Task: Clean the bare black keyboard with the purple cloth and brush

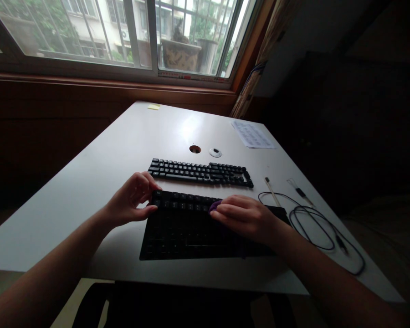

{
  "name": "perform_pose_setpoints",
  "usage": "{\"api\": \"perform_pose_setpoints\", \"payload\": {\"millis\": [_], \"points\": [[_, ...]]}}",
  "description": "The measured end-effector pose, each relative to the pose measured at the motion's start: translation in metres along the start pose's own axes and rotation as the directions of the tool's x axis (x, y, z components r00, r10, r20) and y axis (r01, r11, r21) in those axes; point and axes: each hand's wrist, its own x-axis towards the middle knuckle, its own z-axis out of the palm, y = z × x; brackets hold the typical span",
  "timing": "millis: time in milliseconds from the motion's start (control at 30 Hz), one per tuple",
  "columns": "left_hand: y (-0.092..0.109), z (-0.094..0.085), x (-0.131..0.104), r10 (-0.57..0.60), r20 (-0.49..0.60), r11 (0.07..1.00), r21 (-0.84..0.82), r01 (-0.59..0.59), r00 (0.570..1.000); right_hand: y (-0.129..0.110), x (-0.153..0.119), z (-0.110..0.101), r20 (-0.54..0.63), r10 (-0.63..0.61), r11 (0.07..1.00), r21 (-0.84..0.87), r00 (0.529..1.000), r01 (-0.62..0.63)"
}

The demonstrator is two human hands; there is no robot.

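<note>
I've got the left hand (135, 199) gripping the key strip (181, 201) at twelve o'clock on the black board (177, 243), right hand (243, 214) pressing bunched purple cloth (214, 207) there, that strip looking unfinished, a separate key block (191, 171) lying beyond.

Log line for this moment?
left hand: holds left end of black keyboard | right hand: holds purple cloth against keys | beyond: loose keycaps in rows on white table
</note>
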Motion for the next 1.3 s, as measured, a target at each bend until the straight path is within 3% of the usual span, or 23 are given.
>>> {"api": "perform_pose_setpoints", "payload": {"millis": [367,733,1300], "points": [[-0.001,-0.001,-0.001,0.012,0.001,1.0,0.019,-0.012,1.0,0.003,-0.002,0.002,-0.022,0.097,0.993,0.068,0.995,-0.095],[0.0,0.001,0.0,0.013,0.006,1.0,-0.012,-0.013,1.0,0.01,0.024,-0.011,0.207,0.041,0.998,-0.052,0.977,-0.031],[0.002,0.003,0.002,0.017,0.025,1.0,-0.003,-0.017,1.0,0.009,0.026,-0.011,0.277,0.008,0.999,0.032,0.961,-0.017]]}}
